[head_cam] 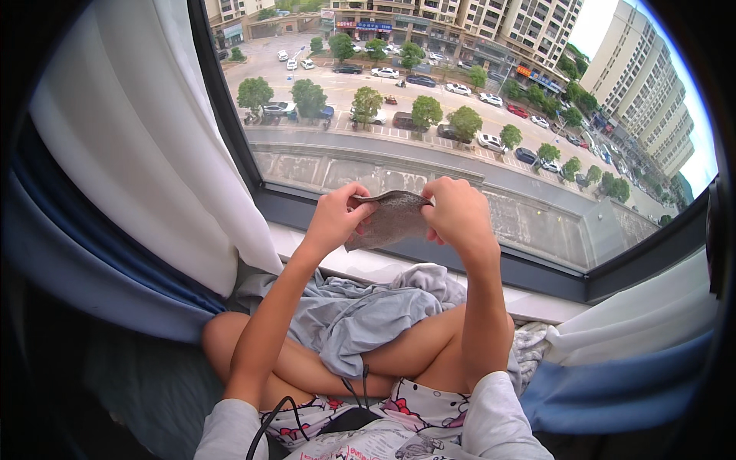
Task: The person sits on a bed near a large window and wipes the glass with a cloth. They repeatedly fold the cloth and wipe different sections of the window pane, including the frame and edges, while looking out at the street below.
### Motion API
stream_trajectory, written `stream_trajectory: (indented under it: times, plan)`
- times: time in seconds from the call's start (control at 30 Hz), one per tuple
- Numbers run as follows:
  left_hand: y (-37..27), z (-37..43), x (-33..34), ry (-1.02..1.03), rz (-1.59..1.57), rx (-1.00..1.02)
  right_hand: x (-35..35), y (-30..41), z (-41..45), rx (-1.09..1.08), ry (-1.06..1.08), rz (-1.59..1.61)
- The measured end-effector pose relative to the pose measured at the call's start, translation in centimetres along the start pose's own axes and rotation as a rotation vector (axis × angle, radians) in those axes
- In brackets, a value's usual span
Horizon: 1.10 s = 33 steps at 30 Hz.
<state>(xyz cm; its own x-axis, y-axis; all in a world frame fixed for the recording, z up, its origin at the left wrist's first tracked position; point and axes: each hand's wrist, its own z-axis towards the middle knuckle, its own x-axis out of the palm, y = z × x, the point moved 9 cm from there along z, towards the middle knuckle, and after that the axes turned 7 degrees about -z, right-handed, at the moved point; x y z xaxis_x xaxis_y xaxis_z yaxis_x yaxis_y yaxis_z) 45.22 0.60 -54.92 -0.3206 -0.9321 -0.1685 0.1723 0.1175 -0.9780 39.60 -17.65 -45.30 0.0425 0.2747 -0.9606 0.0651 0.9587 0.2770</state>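
Both hands hold up a small grey-brown cloth (391, 224) in front of the window. My left hand (343, 215) pinches its upper left corner between thumb and fingers. At the upper right corner, my right hand (457, 210) grips it in the same way. The cloth's top edge sags a little between the hands, and its lower part hangs free. Its weave looks coarse and speckled; whether it is one layer or folded I cannot tell. Below the hands, a crumpled grey-blue fabric (368, 313) lies over my crossed legs.
A large window (402, 155) with a dark frame faces me, above a white sill (529, 298). White curtains (144, 132) and a blue curtain (621, 391) hang at the sides. Black cables (365, 382) lie at my lap. A knitted blanket (526, 345) is by my right knee.
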Motion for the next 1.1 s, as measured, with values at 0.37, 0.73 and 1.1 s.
stream_trajectory:
  times: [0.37, 0.73, 1.1]
  plan:
    - [-1.7, -4.7, -4.6, -0.279, -0.053, 0.116, 2.2, 2.6, -1.3, -0.111, -0.148, 0.035]
    - [-1.0, -5.7, -5.5, -0.315, -0.15, 0.175, 2.9, 2.7, -0.2, -0.077, -0.324, 0.012]
    - [0.1, -5.5, -5.6, -0.328, -0.146, 0.182, 3.2, 1.9, 0.9, -0.072, -0.347, 0.165]
